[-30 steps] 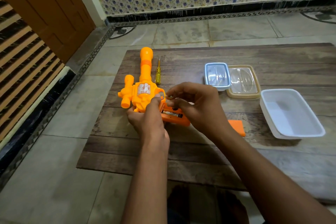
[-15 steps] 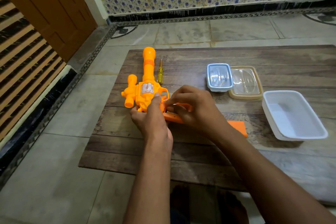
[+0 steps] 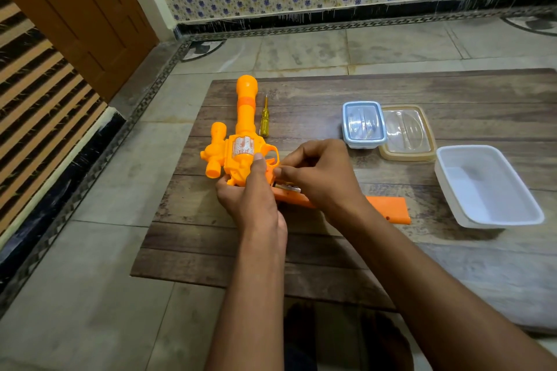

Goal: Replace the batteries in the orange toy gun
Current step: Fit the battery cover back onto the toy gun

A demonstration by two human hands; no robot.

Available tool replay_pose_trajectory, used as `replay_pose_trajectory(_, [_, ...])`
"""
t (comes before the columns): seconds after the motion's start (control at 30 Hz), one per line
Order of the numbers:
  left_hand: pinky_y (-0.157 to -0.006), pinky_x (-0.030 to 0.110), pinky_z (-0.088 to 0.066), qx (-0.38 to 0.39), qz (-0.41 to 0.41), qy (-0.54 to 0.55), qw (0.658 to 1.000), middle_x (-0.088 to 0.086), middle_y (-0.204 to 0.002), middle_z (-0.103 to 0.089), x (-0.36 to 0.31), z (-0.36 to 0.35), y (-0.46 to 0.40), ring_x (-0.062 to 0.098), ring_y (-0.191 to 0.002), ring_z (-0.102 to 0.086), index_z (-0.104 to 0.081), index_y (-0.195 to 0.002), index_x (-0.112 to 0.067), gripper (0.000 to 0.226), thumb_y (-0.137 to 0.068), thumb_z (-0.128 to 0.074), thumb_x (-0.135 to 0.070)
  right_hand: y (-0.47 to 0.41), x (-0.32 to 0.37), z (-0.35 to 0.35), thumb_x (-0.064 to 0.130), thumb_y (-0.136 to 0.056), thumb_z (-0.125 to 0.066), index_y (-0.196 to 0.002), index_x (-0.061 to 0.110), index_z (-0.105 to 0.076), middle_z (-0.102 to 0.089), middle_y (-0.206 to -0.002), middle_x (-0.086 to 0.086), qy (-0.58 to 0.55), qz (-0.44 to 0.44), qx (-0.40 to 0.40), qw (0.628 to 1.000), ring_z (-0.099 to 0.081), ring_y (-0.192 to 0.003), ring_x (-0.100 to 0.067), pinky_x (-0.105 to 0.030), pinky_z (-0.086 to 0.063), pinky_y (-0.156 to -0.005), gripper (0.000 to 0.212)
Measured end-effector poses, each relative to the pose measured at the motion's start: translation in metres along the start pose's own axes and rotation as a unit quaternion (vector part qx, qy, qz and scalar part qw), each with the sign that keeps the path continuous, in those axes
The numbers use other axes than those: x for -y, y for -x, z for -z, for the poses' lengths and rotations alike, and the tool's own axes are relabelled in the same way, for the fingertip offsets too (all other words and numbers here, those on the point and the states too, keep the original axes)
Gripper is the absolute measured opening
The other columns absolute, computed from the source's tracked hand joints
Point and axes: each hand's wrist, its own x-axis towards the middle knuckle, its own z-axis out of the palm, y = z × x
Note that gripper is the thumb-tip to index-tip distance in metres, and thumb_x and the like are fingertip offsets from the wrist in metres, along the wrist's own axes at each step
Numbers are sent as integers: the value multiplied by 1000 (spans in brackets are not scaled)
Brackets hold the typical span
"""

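The orange toy gun (image 3: 241, 141) lies on the wooden board (image 3: 391, 90) with its barrel pointing away from me. My left hand (image 3: 250, 196) grips the gun's body from the near side, thumb up against the silver sticker. My right hand (image 3: 319, 178) has its fingers curled over the open grip, where a battery (image 3: 287, 188) shows in the compartment. Whether the fingertips pinch the battery is hidden. The orange battery cover (image 3: 390, 209) lies on the board to the right of my right wrist.
A yellow screwdriver (image 3: 264, 120) lies beside the barrel. A small lidded clear box (image 3: 363, 125), a beige lid (image 3: 407, 134) and an open white tub (image 3: 485, 187) stand at the right. The board rests on a tiled floor (image 3: 90, 280); a wooden door (image 3: 75, 9) is at far left.
My right hand has shifted slightly over the grip, so the battery in the open compartment shows again below the fingers. The left hand and gun have hardly moved.
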Motion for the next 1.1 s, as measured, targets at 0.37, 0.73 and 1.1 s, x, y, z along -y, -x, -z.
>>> replay_pose_trajectory(0.37, [-97,55,-60,-4,12,-7,1000,11,-122,-75,1,-3,4,29,-107,-75,-64,-132,-7,50,-86,-83,-5,1,9,4,-8,-79,-70,-73,-11,-74,-71,-65,-17,-59,-119,-13,991,-67,-62,-18,-35,-59,-69,8])
replay_pose_trajectory(0.73, [-90,56,-62,14,18,3,1000,4,-120,-76,-3,-2,7,25,-102,-77,-64,-133,-18,50,-88,-83,-11,17,19,32,-7,-85,-70,-92,10,-76,-77,-90,-3,17,-2,-9,1000,-75,-86,-12,-30,-65,-73,19])
replay_pose_trajectory(1.1, [-81,48,-65,9,31,11,999,6,-120,-76,-12,7,22,22,-96,-78,-63,-134,-14,54,-85,-85,-7,47,45,105,0,-84,-69,-119,11,-72,-66,-122,-13,492,-37,142,858,-64,-110,-29,-32,-52,-84,36])
